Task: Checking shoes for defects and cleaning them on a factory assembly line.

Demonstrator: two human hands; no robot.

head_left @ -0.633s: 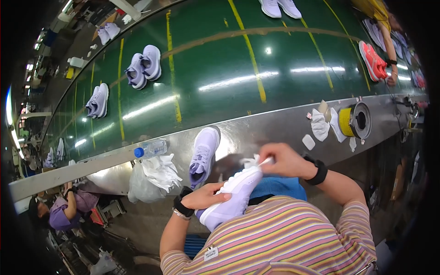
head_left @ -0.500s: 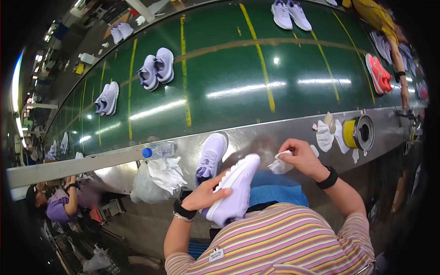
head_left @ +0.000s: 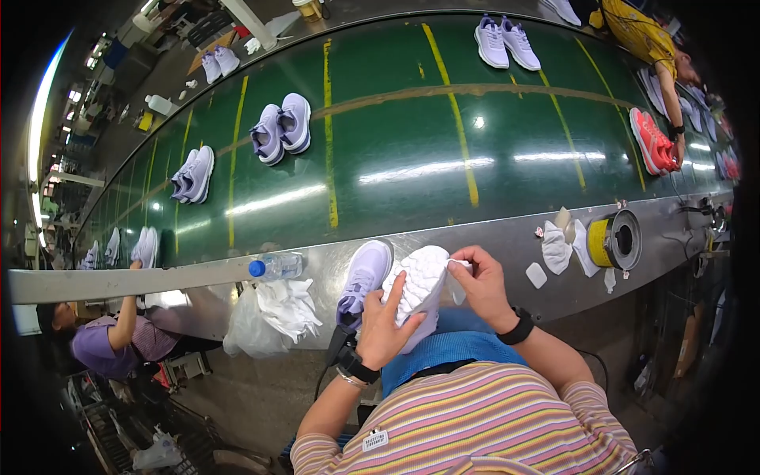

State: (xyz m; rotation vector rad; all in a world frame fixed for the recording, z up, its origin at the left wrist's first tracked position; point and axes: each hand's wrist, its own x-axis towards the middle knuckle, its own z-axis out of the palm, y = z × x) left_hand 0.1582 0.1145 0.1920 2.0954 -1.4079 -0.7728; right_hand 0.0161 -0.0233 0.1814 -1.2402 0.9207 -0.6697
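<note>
Two bare hands are working apart from each other at one held shoe point(head_left: 421, 277), which is hanging in front of the body with its bumpy white sole facing upward. With that shoe as the dial's centre and twelve pointing up the view, the left hand point(head_left: 383, 332) is clamping it from seven o'clock, fingers spreading over the sole and thumb pressing along the side. At three o'clock the right hand point(head_left: 483, 289) is pinching a white wad point(head_left: 460, 283) just beside the shoe's edge; whether the wad is touching the shoe, I cannot tell.

Near ten o'clock a lavender shoe point(head_left: 366, 273) is resting on the metal surface point(head_left: 507, 245). A blue-capped bottle point(head_left: 277, 267) is lying at nine, and a white heap point(head_left: 289, 309) is spilling from a clear bag point(head_left: 247, 324) between eight and nine. Between two and three, crumpled white pieces point(head_left: 556, 249) are lying beside a yellow-banded can point(head_left: 603, 242).

Beyond, a green belt point(head_left: 396, 119) is carrying pale pairs at ten point(head_left: 192, 176), between ten and eleven point(head_left: 281, 127), and near one point(head_left: 507, 43). At two, a co-worker's hand point(head_left: 679, 149) is reaching to red shoes point(head_left: 651, 142).
</note>
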